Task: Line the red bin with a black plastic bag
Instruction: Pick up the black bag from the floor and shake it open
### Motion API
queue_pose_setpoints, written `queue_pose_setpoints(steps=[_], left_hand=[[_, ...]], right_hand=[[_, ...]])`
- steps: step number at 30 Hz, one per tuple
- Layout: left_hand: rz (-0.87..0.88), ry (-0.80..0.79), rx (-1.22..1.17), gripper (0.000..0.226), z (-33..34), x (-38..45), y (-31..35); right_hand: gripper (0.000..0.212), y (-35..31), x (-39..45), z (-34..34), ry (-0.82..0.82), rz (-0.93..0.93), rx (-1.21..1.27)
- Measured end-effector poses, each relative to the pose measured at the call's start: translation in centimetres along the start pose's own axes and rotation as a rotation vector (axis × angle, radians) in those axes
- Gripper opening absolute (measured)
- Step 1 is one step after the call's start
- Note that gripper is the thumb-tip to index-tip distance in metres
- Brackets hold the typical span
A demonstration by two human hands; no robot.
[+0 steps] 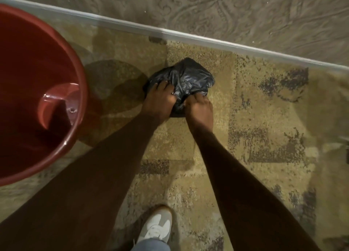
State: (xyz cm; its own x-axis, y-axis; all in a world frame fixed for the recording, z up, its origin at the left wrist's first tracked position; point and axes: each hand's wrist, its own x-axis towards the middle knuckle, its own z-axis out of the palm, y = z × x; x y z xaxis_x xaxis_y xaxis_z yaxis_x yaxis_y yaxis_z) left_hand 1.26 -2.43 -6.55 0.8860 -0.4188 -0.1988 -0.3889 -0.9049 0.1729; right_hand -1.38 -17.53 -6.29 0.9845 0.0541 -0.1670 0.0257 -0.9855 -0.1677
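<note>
Barely started: both hands, left hand (160, 101) and right hand (199, 110), have fingers clenched on the crumpled black plastic bag (186, 79) mid-frame, still bunched up, while the round red plastic bin (80, 92) at left sits unlined.

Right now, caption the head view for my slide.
Both hands clutch a crumpled black bag beside the unlined red bin.

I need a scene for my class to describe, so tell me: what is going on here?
A person bends over a patterned carpet, both hands gripping a crumpled black plastic bag lying on the floor. The left hand and right hand clutch its near edge. The round red plastic bin stands to the left, not yet lined. A white shoe shows below.
</note>
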Motion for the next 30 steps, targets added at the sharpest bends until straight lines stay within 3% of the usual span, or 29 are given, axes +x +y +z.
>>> queue_pose_setpoints(steps=[4, 6, 12, 15, 19, 22, 25, 30], left_hand=[[-0.059, 0.161, -0.509, 0.055, -4.8, -0.1, -0.8], [-0.061, 0.174, -0.638, 0.065, -7.8, -0.5, -1.2], [-0.197, 0.123, -0.694, 0.033, -17.0, -1.6, -3.6], [-0.217, 0.046, -0.782, 0.017, -20.8, -3.3, -4.8], [-0.274, 0.030, -0.855, 0.012, -24.4, -7.0, -7.8], [-0.290, 0.053, -0.938, 0.012, -25.8, -10.2, -10.6], [-0.376, 0.150, -1.195, 0.011, -26.9, -13.8, -12.6], [-0.493, 0.197, -1.553, 0.015, -29.0, -18.1, -15.0]], right_hand=[[0.018, -1.0, 1.7, -5.3, 0.176, 0.008, 0.308], [0.018, -2.1, 2.5, -8.9, 0.261, 0.004, 0.503], [0.017, -6.8, 3.6, -19.3, 0.503, -0.019, 0.810], [0.016, -9.3, 3.6, -23.7, 0.537, -0.032, 0.834], [0.015, -11.1, 4.3, -29.8, 0.557, -0.037, 0.811], [0.013, -11.2, 5.2, -33.7, 0.601, 0.033, 0.772], [0.011, -10.4, 5.6, -36.3, 0.633, 0.142, 0.759], [0.015, -9.6, 6.2, -36.6, 0.624, 0.519, 0.808]])
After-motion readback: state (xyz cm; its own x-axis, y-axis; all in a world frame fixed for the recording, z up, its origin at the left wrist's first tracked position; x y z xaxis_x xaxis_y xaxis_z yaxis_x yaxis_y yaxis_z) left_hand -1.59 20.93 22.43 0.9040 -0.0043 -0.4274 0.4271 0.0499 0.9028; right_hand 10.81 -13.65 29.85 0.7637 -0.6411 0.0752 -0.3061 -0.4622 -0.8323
